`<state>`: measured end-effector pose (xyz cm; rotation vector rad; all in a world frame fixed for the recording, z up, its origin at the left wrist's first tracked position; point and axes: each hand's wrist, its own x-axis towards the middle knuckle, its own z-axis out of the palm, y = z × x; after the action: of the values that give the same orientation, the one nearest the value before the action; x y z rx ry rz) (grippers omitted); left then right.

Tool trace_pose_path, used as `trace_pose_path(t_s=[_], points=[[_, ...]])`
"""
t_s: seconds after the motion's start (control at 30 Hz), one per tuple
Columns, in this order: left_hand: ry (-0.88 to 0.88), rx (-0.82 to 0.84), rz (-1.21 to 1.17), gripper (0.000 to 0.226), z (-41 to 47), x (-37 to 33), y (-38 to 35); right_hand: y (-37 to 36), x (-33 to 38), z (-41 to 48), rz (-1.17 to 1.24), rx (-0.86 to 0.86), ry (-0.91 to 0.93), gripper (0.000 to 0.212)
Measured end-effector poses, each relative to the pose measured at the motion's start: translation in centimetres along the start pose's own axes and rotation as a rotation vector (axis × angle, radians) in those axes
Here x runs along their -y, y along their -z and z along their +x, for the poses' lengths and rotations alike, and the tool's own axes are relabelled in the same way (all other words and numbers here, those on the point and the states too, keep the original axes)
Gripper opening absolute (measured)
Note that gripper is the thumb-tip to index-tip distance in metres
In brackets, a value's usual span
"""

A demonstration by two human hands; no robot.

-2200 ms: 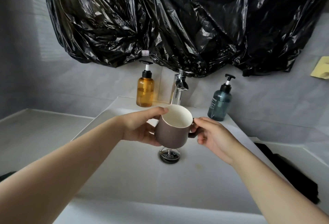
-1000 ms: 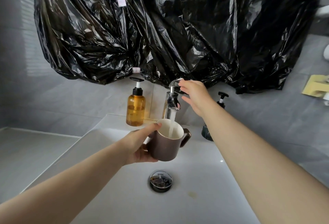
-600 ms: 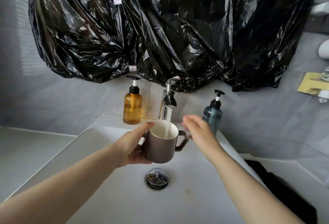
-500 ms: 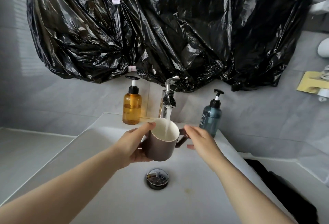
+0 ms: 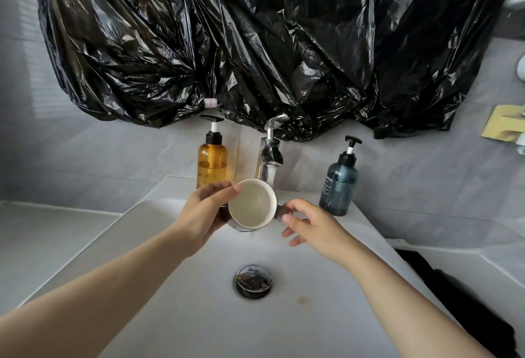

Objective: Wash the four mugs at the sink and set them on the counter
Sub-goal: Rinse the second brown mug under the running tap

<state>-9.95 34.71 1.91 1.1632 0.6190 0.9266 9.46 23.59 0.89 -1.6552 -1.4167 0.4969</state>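
My left hand (image 5: 203, 217) wraps the mug (image 5: 252, 204) round its body, mouth tipped toward me, held between both hands over the sink (image 5: 312, 318). Wet glaze could slide through that grip, and the mug would drop onto the drain (image 5: 254, 281) below my hands. The tap (image 5: 271, 150) runs just beyond the rim, so water may splash off it. My right hand (image 5: 312, 225) pinches the handle with the other fingers loose, too weak to stop a slip.

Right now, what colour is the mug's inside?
Cream-white inside the mug; the head view shows it best.
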Motion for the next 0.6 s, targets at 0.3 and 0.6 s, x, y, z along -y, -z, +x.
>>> trace_pose_path(t_s=[0.3,0.6], points=[[-0.013,0.132,0.025,0.060,0.3,0.3,-0.1,0.5,-0.4,0.1,0.216,-0.051,0.008,0.019],[0.114,0.210,0.053,0.024,0.1,1.1,-0.7,0.3,0.2,-0.3,0.084,-0.204,-0.009,0.007]])
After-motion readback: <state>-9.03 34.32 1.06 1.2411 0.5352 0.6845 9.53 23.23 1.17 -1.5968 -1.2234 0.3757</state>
